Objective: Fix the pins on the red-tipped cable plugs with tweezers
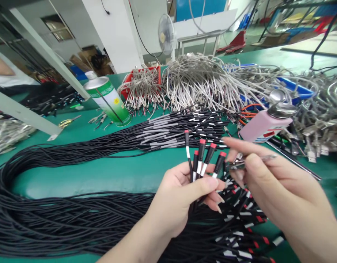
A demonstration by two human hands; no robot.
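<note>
In my left hand (179, 193), several black cables are pinched between thumb and fingers, fanned out. Their black connector ends (202, 149) point upward, with red caps and white label bands. My right hand (275, 182) is just to the right of them, thumb and fingers closed on slim silver tweezers (237, 165), largely covered by the fingers. Its index finger stretches toward the red-capped ends, apart from them. Below both hands lie more red-tipped cable ends (239, 233), part of a long black cable bundle (75, 223) that loops round at the left.
Behind the hands lie grey-sleeved cable ends (160, 131). A green-and-white can (108, 100), a pink bottle (267, 124) with a metal top, a red bin (159, 76) and a pile of pale cables (198, 80) stand farther back. Scissors (69, 121) lie at left near a white post (23, 111).
</note>
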